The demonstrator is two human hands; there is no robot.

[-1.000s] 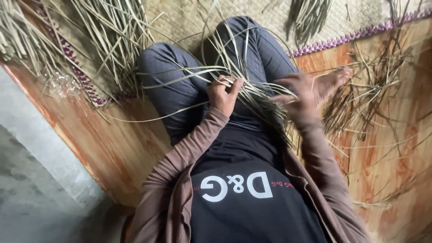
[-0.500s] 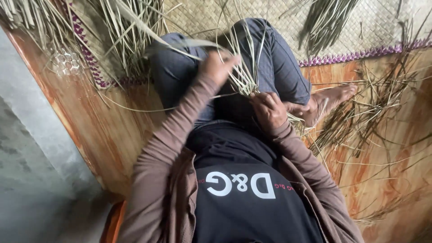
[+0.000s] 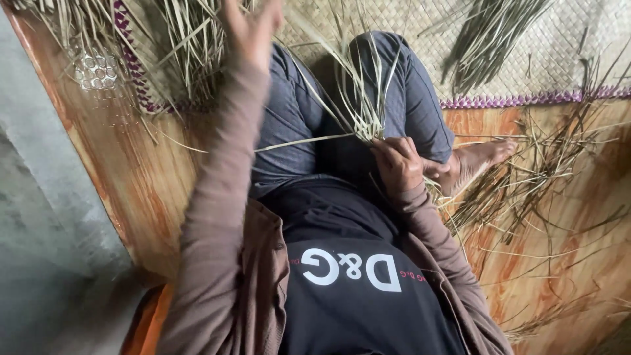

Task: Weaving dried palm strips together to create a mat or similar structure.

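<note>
I sit cross-legged on a wooden floor with dry palm-leaf strips in my lap. My right hand (image 3: 396,161) is closed around the base of a bundle of leaf strips (image 3: 363,98) that fans upward over my knees. My left hand (image 3: 250,29) is raised far forward near the top edge, fingers spread, blurred; a long strip (image 3: 309,85) runs from near it down to the bundle, and I cannot tell if it holds that strip. My bare foot (image 3: 480,161) rests to the right of the right hand.
A woven mat (image 3: 526,59) with a purple border lies ahead. Piles of leaf strips lie at upper left (image 3: 190,52), upper right (image 3: 493,39) and scattered on the wooden floor (image 3: 559,197) at right. A grey concrete ledge (image 3: 39,197) runs along the left.
My left arm has swung up and forward from my lap toward the top of the view. My right hand moved from the right side to the middle and took the bundle's base.
</note>
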